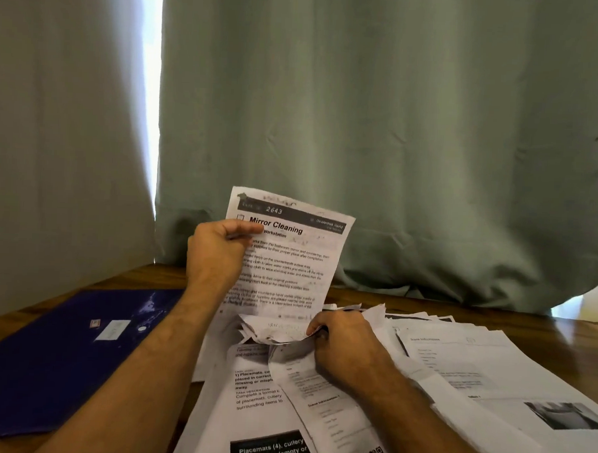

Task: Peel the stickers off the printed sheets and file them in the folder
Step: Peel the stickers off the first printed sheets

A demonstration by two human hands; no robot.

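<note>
Wooden bench [373,298] surface runs across the lower frame, backed by a green curtain [398,110]. Nearest, at lower right, loose printed sheets [490,371] are spread. Just above them, crumpled peeled backing [279,330] is pinched by the right hand [340,344]. At centre, the "Mirror Cleaning" sheet [289,256] is held upright, gripped at its left edge by the left hand [217,250]. The blue folder [62,353] lies shut at lower left. Peeling appears to be in hand; next, the strip would need pulling free and the folder opening.
</note>
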